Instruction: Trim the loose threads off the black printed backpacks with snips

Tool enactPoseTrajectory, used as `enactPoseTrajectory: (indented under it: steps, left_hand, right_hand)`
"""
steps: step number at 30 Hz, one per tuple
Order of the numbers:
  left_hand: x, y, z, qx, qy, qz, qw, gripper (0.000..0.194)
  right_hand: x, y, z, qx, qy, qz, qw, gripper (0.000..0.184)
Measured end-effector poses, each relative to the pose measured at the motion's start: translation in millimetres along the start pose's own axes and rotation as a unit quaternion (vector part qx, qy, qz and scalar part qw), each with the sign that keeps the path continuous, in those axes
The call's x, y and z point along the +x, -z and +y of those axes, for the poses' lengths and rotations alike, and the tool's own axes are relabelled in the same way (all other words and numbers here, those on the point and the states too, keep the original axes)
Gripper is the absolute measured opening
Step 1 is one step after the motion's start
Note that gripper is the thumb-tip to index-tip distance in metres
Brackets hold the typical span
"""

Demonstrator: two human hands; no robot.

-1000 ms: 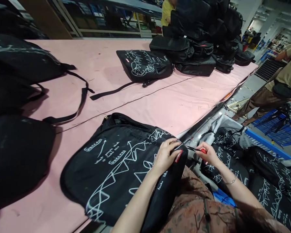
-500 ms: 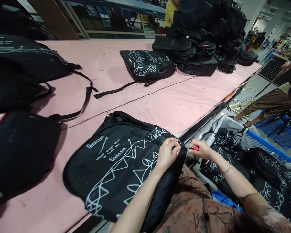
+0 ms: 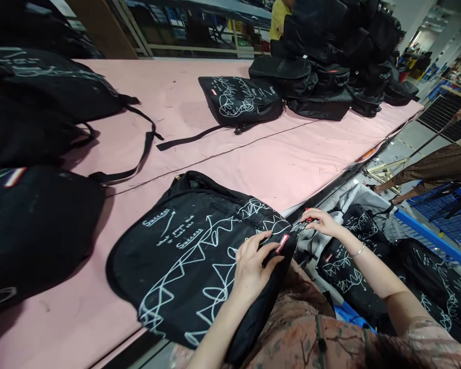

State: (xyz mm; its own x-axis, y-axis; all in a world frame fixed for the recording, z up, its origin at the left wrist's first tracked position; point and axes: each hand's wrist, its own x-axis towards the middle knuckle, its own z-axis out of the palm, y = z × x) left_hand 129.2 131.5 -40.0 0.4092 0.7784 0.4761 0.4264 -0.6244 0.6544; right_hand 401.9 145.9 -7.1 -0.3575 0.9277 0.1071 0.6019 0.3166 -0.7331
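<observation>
A black backpack (image 3: 192, 251) with white scribble print lies flat at the near edge of the pink table (image 3: 253, 164). My left hand (image 3: 251, 264) grips its right edge, fingers curled round the fabric beside a small red label (image 3: 282, 243). My right hand (image 3: 320, 221) is just past the backpack's corner, closed on small red-handled snips (image 3: 304, 223) whose tips point at the bag's edge.
More black backpacks lie at the left (image 3: 34, 225) and in the middle of the table (image 3: 240, 100), with a tall stack at the far right (image 3: 330, 61). A bin of printed bags (image 3: 418, 277) sits below right. Another person (image 3: 434, 164) stands by blue crates (image 3: 445, 220).
My left hand slid back along the bag's edge toward me and took a firmer hold. My right hand with the snips moved up and away from the left hand.
</observation>
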Motion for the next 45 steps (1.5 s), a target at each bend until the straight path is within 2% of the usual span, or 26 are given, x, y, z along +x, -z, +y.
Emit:
enactPoseTrajectory:
  steps: [4,9,14,26,33,45]
  left_hand:
    - [-3.7,-1.2,10.1,0.057,-0.017,0.035,0.998,0.009]
    - [-7.1,-5.6,12.6,0.042,0.001,0.033,0.999,0.006]
    - [-6.8,-6.1,15.5,0.026,0.002,0.039,0.999,0.006]
    - [-8.5,-7.4,13.2,0.013,0.008,0.05,0.999,0.004]
    - [-9.2,-9.4,13.4,0.002,0.014,0.052,0.999,0.004]
    - [-10.2,-12.1,10.9,0.007,0.012,0.062,0.998,0.006]
  right_hand:
    - [19.0,5.5,-5.1,-0.04,0.066,-0.053,0.996,0.024]
    - [36.1,10.5,-7.9,-0.087,0.124,-0.11,0.982,0.025]
    - [40.7,9.7,-2.9,-0.089,0.176,-0.124,0.972,0.021]
    - [37.0,3.2,2.0,-0.074,0.175,-0.101,0.977,0.017]
    - [39.0,1.6,-1.9,-0.063,0.166,-0.121,0.977,0.02]
    - [44.2,-11.8,-39.1,-0.096,0.219,-0.152,0.959,0.021]
